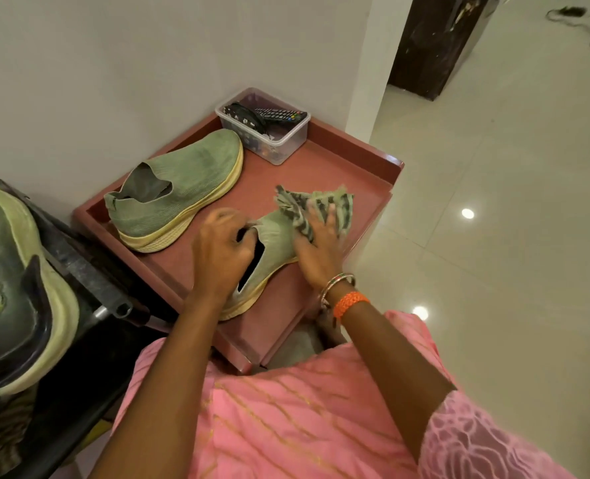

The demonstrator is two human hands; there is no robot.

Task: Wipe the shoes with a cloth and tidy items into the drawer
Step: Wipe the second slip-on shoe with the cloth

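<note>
1. The near shoe (269, 243) lies on the pink desk (324, 167), close to its front edge, with the toe pointing away from the person.
2. This shoe is held by the left hand (222, 257) at the heel opening; the fingers are curled round the collar, so the shoe is kept from sliding.
3. The striped cloth (307, 205) is pressed on the toe part by the right hand (317, 247). The fingers lie rather flat and spread over the cloth, and whether any fold is pinched cannot be told because of blur.
4. The second shoe (179, 188) stands further back on the same desk, near the wall, apart from both hands.
5. A clear plastic box (269, 136) with a remote control (279, 115) inside is placed at the far corner.
6. The shoes are judged to be light, with a soft knitted upper that gives way under pressure and a firmer sole. A good hold is probably taken at the heel or at the sole edge.
7. The cloth is thin and limp, so it is best bunched under the palm.
</note>
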